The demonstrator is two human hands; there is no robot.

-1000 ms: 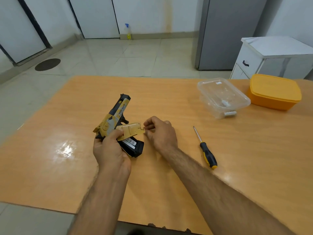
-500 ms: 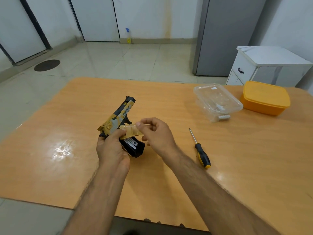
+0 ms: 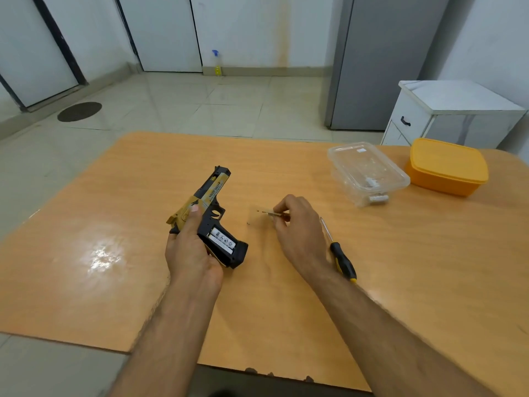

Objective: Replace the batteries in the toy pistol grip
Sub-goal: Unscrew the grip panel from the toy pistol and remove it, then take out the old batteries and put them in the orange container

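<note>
My left hand (image 3: 190, 250) grips a gold and black toy pistol (image 3: 210, 196) by its back, barrel pointing away from me. The grip's side is open and two white batteries (image 3: 222, 238) show inside the compartment. My right hand (image 3: 297, 227) is to the right of the pistol, low over the table, pinching the thin gold grip cover (image 3: 264, 214) by its edge; the cover is blurred and blends with the wood.
A yellow and black screwdriver (image 3: 339, 253) lies just right of my right hand. Farther right stand a clear plastic box (image 3: 369, 171) with small metal parts and a closed orange box (image 3: 446, 167). The wooden table (image 3: 114, 282) ends near my elbows.
My right hand pulled the gold cover off the pistol grip and carried it right, down toward the table. The batteries in the grip are now uncovered. My left hand kept holding the pistol.
</note>
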